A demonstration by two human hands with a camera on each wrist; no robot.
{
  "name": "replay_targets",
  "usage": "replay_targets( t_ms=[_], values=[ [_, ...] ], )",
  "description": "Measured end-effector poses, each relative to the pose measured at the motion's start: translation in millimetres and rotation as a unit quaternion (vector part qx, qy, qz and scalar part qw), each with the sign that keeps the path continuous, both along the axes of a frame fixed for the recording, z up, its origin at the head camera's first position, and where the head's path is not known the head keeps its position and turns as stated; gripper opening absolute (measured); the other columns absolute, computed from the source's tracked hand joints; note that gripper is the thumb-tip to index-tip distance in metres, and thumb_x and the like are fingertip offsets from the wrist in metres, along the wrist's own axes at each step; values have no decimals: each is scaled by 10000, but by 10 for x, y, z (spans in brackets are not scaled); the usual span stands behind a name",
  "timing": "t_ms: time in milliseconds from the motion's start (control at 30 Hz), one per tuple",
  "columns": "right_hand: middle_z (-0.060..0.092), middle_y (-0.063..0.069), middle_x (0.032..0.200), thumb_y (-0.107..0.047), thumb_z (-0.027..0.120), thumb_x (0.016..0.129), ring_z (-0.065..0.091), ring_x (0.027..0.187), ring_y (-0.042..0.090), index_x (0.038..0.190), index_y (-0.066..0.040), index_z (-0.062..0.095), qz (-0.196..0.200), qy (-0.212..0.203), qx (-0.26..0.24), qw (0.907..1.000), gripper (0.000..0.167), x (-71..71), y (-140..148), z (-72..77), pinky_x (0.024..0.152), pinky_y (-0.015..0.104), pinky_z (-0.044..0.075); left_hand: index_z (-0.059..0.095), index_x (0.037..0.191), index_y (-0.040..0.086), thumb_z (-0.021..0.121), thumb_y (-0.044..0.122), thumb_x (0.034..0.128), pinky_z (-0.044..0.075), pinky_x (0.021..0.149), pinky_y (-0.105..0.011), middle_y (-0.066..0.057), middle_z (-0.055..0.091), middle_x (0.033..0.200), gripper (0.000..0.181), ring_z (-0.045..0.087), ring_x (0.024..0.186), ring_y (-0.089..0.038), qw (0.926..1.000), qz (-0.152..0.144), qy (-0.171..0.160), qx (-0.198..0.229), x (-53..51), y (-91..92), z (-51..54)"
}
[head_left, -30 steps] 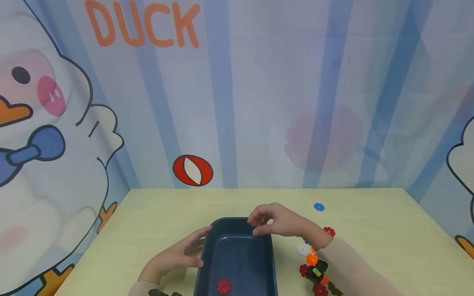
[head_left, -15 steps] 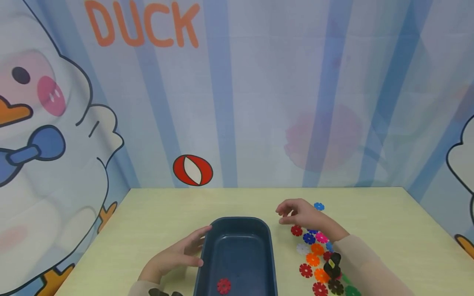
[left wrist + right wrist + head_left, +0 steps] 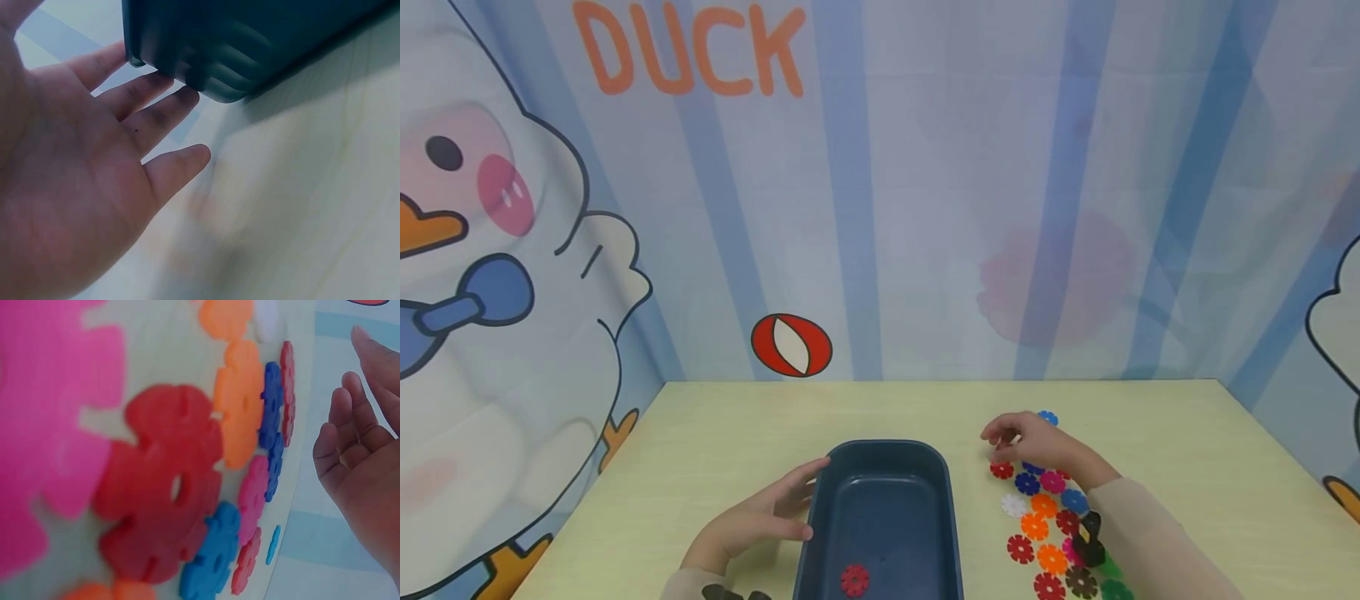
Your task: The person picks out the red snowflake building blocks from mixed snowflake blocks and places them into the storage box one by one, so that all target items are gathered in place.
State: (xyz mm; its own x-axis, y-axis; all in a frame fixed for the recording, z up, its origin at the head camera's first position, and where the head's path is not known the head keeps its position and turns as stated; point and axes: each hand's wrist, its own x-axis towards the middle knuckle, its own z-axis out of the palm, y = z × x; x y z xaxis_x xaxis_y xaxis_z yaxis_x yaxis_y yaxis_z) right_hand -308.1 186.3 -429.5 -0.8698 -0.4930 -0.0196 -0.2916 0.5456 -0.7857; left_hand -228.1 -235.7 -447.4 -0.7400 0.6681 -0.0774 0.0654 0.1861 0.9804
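My left hand (image 3: 756, 518) rests at the left rim of a dark blue rectangular tray (image 3: 883, 529), fingers extended. In the left wrist view, its fingertips (image 3: 187, 97) touch the tray's outer wall. Inside the tray lies one red snowflake disc (image 3: 854, 580). My right hand (image 3: 1041, 442) hovers at the far end of a group of notched plastic discs. Beneath it are another red disc (image 3: 1002, 471) and a dark blue disc (image 3: 1027, 483). In the right wrist view, the right hand's fingers (image 3: 347, 412) are loosely bent, and nothing shows between them.
Several orange (image 3: 1034, 526), red, pink, green and brown discs lie to the tray's right, partly under my right forearm. A white disc (image 3: 1013, 505) sits on their left edge. One light blue disc (image 3: 1048, 417) lies farther back. A printed curtain (image 3: 925, 208) hangs behind the table.
My right hand has moved right, from over the tray to over the discs, uncovering several of them. The left hand, the tray and the red disc inside have stayed put.
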Motion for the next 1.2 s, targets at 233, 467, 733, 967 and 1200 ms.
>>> replay_targets(
  t_ms=[233,467,733,967,1200],
  values=[
    [574,45,857,-79,740,818,507,774,195,1069,-15,662,-67,-230,307,9992,270,27,19,-47,687,304,504,157,1546,128,654,180,892,229,1117,-612,-203,140,1587,823,163,1425,-469,10000,-17,18,13,-11,-7,-7],
    [584,44,870,-92,781,781,513,793,193,1030,-32,672,-32,-251,504,9984,279,19,47,-84,722,314,501,151,1546,116,652,189,897,237,1118,-605,-208,137,1586,824,163,1425,-469,10000,-24,31,5,-5,-4,4],
    [594,36,869,-79,787,770,516,784,185,999,-41,675,-110,-155,669,9976,257,25,62,-106,712,302,506,146,1548,119,656,195,898,229,1124,-599,-207,118,1590,829,156,1428,-464,10000,-57,-10,27,-7,-9,-1],
    [603,22,882,-64,781,773,524,788,179,971,-54,680,-167,12,909,9957,223,34,55,-86,727,319,528,140,1548,117,651,184,901,225,1128,-593,-208,106,1591,828,146,1430,-464,10000,-72,-10,41,-7,-11,-4],
    [611,19,879,-59,777,776,536,774,173,959,-49,683,-140,73,1026,9946,206,34,54,-90,734,323,538,145,1548,118,649,179,899,230,1127,-590,-205,112,1592,824,147,1431,-462,10000,-60,-7,44,-11,-8,-7]
  ],
)
